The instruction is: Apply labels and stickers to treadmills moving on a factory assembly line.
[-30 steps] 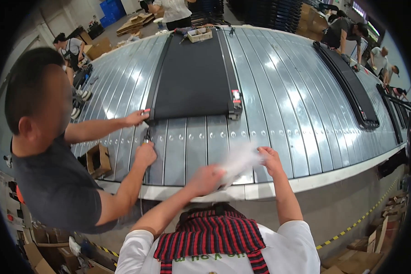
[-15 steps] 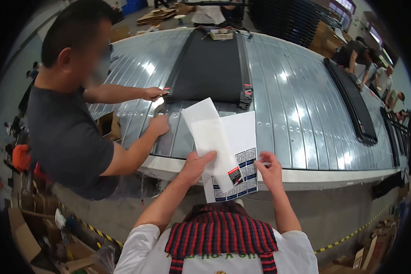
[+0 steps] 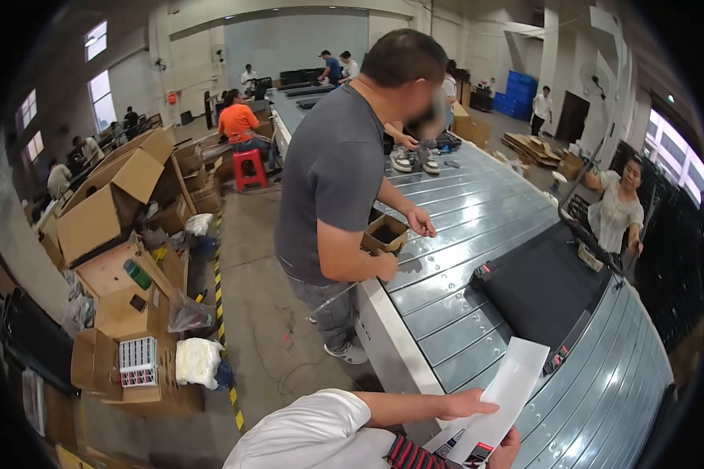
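Observation:
Near the lower edge, my left hand (image 3: pixel 468 402) is closed on white label sheets (image 3: pixel 524 367), its thumb lying on top. The upper sheet is long and mostly blank, with a small red-and-black label near its low end. Under it peeks a sticker sheet (image 3: pixel 448 443) printed with dark square codes, partly hidden. My right hand (image 3: pixel 506 448) has its fingers curled at the lower right edge of the sheets, gripping them there. Just beyond the sheets, a black flat treadmill deck (image 3: pixel 547 285) lies on the metal-slatted table (image 3: pixel 465 340), red marks on its end caps.
A co-worker in a grey shirt (image 3: pixel 328 172) stands at the table's left side, hands near a small cardboard box (image 3: pixel 386 232). Across the table stands another person (image 3: pixel 618 207). Cartons (image 3: pixel 117 195) and a yellow-black floor line (image 3: pixel 220 313) lie to the left.
My view has swung left and up, so my hands and the sheets now sit at the lower right. My right hand has closed on the sheets' edge. The co-worker's hands have left the deck.

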The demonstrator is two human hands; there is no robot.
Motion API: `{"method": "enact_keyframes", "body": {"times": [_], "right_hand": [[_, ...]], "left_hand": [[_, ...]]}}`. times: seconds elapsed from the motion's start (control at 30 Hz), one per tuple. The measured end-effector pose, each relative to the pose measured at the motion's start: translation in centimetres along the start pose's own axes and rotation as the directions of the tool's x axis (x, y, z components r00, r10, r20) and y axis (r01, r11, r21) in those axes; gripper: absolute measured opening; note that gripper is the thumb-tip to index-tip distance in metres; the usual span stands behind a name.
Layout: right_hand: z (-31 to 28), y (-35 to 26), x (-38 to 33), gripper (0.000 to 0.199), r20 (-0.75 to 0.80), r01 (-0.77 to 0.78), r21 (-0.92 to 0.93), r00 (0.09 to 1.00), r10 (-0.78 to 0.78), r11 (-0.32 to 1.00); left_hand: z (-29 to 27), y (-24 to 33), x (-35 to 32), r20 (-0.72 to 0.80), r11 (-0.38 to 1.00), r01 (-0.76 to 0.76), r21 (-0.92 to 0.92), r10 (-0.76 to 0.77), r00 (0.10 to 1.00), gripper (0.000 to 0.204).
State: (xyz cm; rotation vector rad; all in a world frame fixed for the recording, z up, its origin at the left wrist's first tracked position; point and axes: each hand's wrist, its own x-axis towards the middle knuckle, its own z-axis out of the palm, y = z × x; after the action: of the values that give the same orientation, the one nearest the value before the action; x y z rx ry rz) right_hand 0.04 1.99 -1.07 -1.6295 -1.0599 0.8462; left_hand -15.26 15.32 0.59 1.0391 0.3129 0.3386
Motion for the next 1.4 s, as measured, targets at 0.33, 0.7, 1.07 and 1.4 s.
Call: {"method": "enact_keyframes", "body": {"times": [0.33, 0.7, 1.07, 1.4], "right_hand": [[-1.1, 1.1, 1.7, 0.029, -0.116, -0.009, 0.138, 0.993, 0.025, 0.990], [3.1, -3.5, 0.4, 0.013, -0.137, 0.216, 0.404, 0.975, -0.174, 0.889], [4.0, -9.5, 0.5, 0.025, -0.180, 0.507, -0.055, 0.842, -0.508, 0.860], [4.1, -7.6, 0.7, 0.011, -0.176, 0.474, -0.287, 0.828, -0.533, 0.832]], "left_hand": [[1.8, 0.3, -0.2, 0.068, 1.000, -0.022, -0.004, 0.023, 0.997, 0.040], [0.7, 1.5, -4.2, 0.034, 0.992, -0.026, -0.123, 0.031, 0.999, 0.041], [-2.2, 3.0, -5.1, 0.065, 0.960, -0.104, -0.259, 0.125, 0.990, 0.050], [-1.7, 2.0, -5.3, -0.138, 0.989, -0.041, -0.144, 0.021, 0.990, 0.041]]}}
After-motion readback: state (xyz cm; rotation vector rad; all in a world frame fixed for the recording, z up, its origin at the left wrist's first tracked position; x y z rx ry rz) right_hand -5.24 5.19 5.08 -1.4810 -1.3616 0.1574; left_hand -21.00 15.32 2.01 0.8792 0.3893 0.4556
